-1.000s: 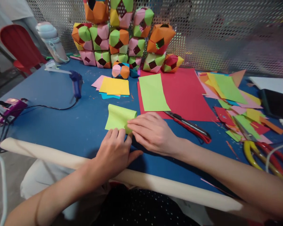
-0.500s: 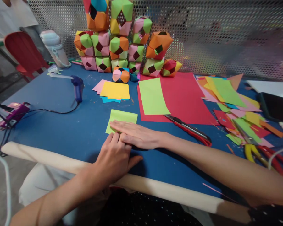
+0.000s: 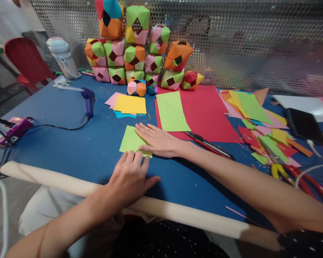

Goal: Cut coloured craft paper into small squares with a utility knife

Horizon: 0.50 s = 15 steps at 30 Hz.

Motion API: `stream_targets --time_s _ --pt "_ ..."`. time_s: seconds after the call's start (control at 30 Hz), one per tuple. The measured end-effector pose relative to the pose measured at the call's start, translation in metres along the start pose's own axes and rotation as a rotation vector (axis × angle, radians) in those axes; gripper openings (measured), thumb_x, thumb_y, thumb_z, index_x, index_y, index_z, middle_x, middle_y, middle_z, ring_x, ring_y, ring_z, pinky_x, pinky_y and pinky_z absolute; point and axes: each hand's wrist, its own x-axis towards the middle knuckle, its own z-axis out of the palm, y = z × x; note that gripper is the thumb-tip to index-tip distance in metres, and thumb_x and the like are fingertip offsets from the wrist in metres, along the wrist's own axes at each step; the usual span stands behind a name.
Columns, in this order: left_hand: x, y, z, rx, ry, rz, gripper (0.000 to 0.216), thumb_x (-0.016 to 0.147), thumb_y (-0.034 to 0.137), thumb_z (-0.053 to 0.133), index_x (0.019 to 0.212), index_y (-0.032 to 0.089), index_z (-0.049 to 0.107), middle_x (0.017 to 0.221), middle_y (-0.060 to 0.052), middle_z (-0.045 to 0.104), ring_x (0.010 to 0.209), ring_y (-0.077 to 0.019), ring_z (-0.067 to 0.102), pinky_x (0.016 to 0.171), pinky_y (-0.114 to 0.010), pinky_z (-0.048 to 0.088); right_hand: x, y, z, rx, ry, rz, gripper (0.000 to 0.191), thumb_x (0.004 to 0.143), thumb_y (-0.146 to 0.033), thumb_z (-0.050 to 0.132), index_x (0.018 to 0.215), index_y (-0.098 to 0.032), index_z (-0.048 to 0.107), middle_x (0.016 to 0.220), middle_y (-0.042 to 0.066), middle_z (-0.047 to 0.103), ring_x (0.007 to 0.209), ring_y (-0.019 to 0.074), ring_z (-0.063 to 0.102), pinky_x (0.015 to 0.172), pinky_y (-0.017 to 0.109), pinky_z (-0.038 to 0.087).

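A small green sheet of paper [image 3: 130,138] lies flat on the blue tabletop in front of me. My right hand [image 3: 161,142] rests on its right side, palm down, fingers stretched out towards the paper's top edge and covering that part. At the sheet's near edge is my left hand [image 3: 130,172], with bent fingers touching the border and the thumb held away to the right. Neither hand is closed round anything. Just behind the paper sits a stack of yellow, pink and blue sheets [image 3: 129,104].
Folded paper balls [image 3: 134,57] are stacked against the perforated metal panel. A utility knife [image 3: 210,145] lies by red paper [image 3: 204,111] and a green sheet [image 3: 172,111]. Scissors, scraps and a phone [image 3: 304,125] are right; a glue gun [image 3: 88,102] with cord is left.
My right hand has slid up and right across the green paper, its fingers spreading. The paper's curled-over top now lies flat. My left hand has barely moved.
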Motion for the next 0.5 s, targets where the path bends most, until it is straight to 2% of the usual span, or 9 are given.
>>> stream_targets --time_s 0.07,0.13,0.23,0.3,0.37,0.5 --pt "-0.002 0.0 0.002 0.009 0.026 0.01 0.051 0.091 0.055 0.052 0.109 0.01 0.065 0.092 -0.015 0.061 0.087 -0.029 0.059 0.078 -0.043 0.053 -0.001 -0.004 -0.005 0.032 0.04 0.005 0.092 0.09 -0.074 0.022 0.152 -0.006 0.027 0.159 0.02 0.017 0.149 0.0285 0.01 0.121 0.053 0.01" --pt "-0.003 -0.001 0.006 0.012 0.056 0.015 0.053 0.091 0.055 0.05 0.11 0.008 0.066 0.093 -0.016 0.062 0.087 -0.0298 0.06 0.078 -0.044 0.053 -0.002 -0.014 -0.009 0.121 0.056 -0.06 0.088 0.092 -0.072 0.018 0.151 -0.008 0.029 0.16 0.017 0.02 0.15 0.0248 0.012 0.122 0.05 0.012" --pt "-0.005 -0.001 0.011 0.009 0.11 0.027 0.053 0.091 0.053 0.052 0.11 0.006 0.066 0.097 -0.019 0.064 0.093 -0.0324 0.061 0.085 -0.049 0.053 0.0 -0.031 -0.012 0.309 -0.069 -0.234 0.08 0.096 -0.065 0.008 0.148 -0.012 0.037 0.157 0.012 0.033 0.147 0.0168 0.023 0.121 0.04 0.02" --pt "-0.004 -0.002 0.011 0.009 0.122 0.025 0.053 0.089 0.053 0.055 0.11 0.006 0.067 0.098 -0.02 0.065 0.096 -0.0335 0.061 0.088 -0.05 0.052 0.007 -0.037 -0.011 0.365 -0.157 -0.29 0.08 0.097 -0.063 0.005 0.146 -0.012 0.042 0.154 0.011 0.039 0.146 0.0159 0.026 0.121 0.038 0.02" --pt "-0.003 -0.001 0.009 0.004 0.086 0.012 0.053 0.088 0.054 0.057 0.109 0.007 0.067 0.097 -0.019 0.064 0.095 -0.033 0.061 0.087 -0.049 0.052 0.016 -0.033 -0.009 0.346 -0.175 -0.277 0.084 0.095 -0.066 0.006 0.147 -0.01 0.04 0.155 0.012 0.036 0.148 0.0184 0.022 0.122 0.041 0.015" --pt "0.0 0.0 0.002 -0.013 -0.019 -0.011 0.051 0.087 0.055 0.057 0.108 0.01 0.066 0.092 -0.014 0.062 0.087 -0.0292 0.06 0.08 -0.044 0.053 0.036 -0.01 -0.009 0.254 -0.136 -0.167 0.087 0.092 -0.073 0.015 0.152 -0.011 0.029 0.16 0.013 0.02 0.15 0.0215 0.011 0.123 0.045 0.008"
